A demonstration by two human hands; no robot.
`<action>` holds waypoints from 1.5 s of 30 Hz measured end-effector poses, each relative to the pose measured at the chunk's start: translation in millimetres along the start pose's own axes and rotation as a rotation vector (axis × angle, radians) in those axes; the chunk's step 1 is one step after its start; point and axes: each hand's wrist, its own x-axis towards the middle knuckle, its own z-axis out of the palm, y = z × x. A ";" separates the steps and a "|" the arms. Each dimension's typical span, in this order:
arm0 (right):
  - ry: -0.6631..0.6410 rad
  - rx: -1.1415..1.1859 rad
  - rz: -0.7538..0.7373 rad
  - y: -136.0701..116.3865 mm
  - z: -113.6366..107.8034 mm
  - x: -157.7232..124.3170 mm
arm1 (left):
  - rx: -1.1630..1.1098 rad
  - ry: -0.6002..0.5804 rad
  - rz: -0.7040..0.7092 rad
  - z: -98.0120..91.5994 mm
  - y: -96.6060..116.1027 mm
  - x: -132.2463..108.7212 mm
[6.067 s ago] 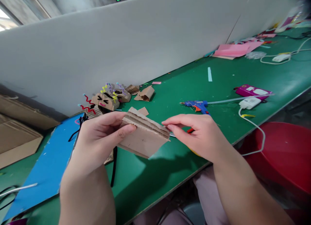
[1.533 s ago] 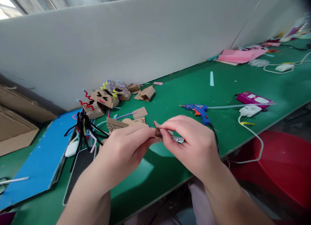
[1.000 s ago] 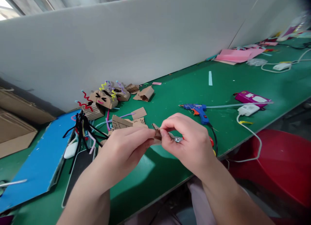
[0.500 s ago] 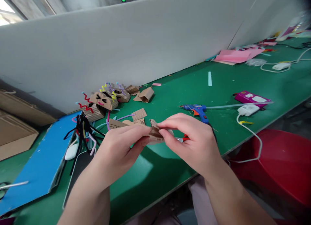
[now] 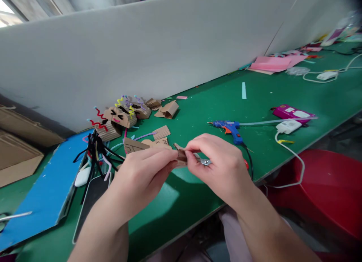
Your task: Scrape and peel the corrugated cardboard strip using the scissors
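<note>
A small piece of brown cardboard (image 5: 181, 156) is pinched between my two hands above the green table. My left hand (image 5: 148, 171) grips its left side, fingers closed. On its right edge, my right hand (image 5: 216, 166) holds it between thumb and forefinger. Behind the right hand lie scissors (image 5: 205, 161), mostly hidden, with a metal pivot and a bit of red handle showing. Beyond my hands rest cut cardboard scraps (image 5: 161, 132) and a blue glue gun (image 5: 230, 128) with a long glue stick in its back.
Cardboard figures with pipe-cleaner antennae (image 5: 120, 117) stand at the back left. Black pipe cleaners (image 5: 96, 150) lie beside a dark tablet (image 5: 94, 196) and a blue board (image 5: 42, 194). At right are a purple box (image 5: 287, 112), a white power adapter (image 5: 288, 127) and a red stool (image 5: 325, 190).
My fingers have shifted slightly on the cardboard, and the hands sit closer together. More of the scissors' metal pivot shows behind the right hand. The view has tilted a little.
</note>
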 end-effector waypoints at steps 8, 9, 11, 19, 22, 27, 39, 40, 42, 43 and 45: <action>-0.023 0.051 0.043 -0.4 -1.2 0.8 | -0.096 -0.012 -0.003 -0.6 0.3 1.8; -0.026 0.073 0.054 -0.1 -1.7 0.5 | -0.094 -0.016 -0.008 -0.8 -0.3 2.0; -0.038 0.138 0.073 0.8 -3.4 -0.1 | -0.072 0.001 -0.019 -1.3 -2.4 1.6; -0.012 0.212 0.053 2.9 -7.2 -0.7 | -0.034 0.047 -0.056 -4.7 -7.0 -1.8; 0.025 0.136 0.004 1.4 -4.3 -0.9 | -0.031 0.043 -0.053 -5.1 -2.7 0.4; 0.034 0.043 -0.033 1.2 -2.4 -1.5 | -0.061 0.011 -0.061 -4.7 0.2 1.7; -0.047 0.100 0.052 0.3 -2.9 1.0 | -0.043 0.024 -0.027 -6.0 -0.5 1.1; -0.044 0.125 0.063 0.6 -3.4 0.9 | -0.042 0.030 -0.026 -6.4 -1.0 1.0; -0.034 0.186 0.074 1.9 -5.1 0.5 | -0.043 0.043 -0.033 -7.1 -3.0 -0.4; -0.030 0.217 0.074 3.0 -6.1 0.2 | -0.045 0.048 -0.049 -7.2 -4.3 -1.7; -0.020 0.255 0.067 5.5 -7.9 -0.8 | -0.050 0.063 -0.093 -6.9 -6.6 -4.8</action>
